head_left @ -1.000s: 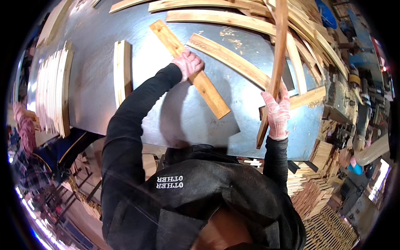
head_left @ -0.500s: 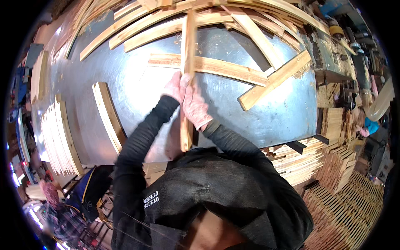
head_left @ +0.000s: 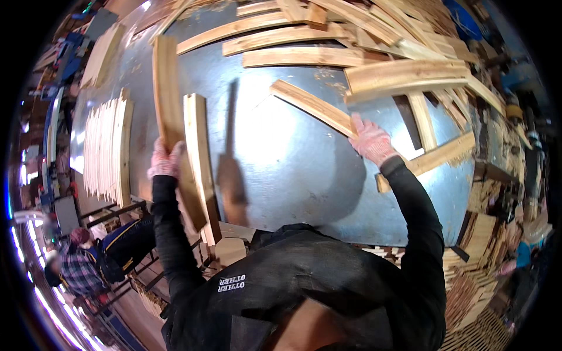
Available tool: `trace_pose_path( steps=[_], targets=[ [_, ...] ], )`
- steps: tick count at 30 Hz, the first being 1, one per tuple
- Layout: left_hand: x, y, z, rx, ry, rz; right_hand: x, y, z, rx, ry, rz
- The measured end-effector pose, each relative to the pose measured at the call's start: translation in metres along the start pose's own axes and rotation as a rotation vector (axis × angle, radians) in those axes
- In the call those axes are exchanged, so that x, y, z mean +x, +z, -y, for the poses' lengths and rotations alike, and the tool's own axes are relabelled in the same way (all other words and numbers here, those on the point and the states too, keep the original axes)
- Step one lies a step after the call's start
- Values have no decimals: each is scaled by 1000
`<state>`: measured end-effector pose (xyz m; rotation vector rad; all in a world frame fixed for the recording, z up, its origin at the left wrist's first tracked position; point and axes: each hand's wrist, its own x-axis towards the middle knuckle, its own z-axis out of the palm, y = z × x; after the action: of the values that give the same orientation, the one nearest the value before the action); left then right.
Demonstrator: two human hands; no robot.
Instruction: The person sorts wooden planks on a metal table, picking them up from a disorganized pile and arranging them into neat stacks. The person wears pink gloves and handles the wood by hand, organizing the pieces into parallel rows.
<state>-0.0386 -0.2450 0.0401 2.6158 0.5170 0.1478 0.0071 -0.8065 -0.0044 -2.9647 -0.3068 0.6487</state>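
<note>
Wooden slat (head_left: 172, 117) gripped in left hand (head_left: 165, 161), lower end behind sleeve; right hand (head_left: 371, 141) flat on another slat (head_left: 313, 107).

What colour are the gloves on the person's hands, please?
Pinkish-red speckled knit on both the left hand and right hand; head view.

1 grey sheet-metal worktop (head_left: 275, 158). 2 hands in pink knit gloves: left hand (head_left: 165, 159), right hand (head_left: 371, 141). 2 long pale wood slats near the left hand, 1 held (head_left: 170, 111) & 1 lying beside (head_left: 200, 158). 1 short slat (head_left: 313, 106) under the right hand. 1 row of thin slats on edge (head_left: 105, 149), approx. a dozen+, can't count exactly. 1 other person (head_left: 79, 266), lower left.
</note>
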Motion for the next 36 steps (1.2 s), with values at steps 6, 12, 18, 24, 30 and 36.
trace_pose_path(
  steps=[6, 12, 18, 24, 30, 36],
  targets=[
    [1, -29, 157, 573, -455, 264, 10, 9, 104, 309, -43, 167],
    [-31, -2, 60, 342, -262, -56, 17, 98, 210, 531, -410, -161],
    [-100, 84, 73, -70, -153, 243, 36, 26, 341, 195, -558, 504],
    [-93, 52, -7, 424, -199, 265, 90, -7, 148, 364, 536, -776],
    [-6, 102, -163, 144, 497, 104, 73, -19, 157, 1155, 506, -510],
    [39, 200, -218, 283, 411, 472, 7, -23, 83, 1503, 402, -659]
  ],
)
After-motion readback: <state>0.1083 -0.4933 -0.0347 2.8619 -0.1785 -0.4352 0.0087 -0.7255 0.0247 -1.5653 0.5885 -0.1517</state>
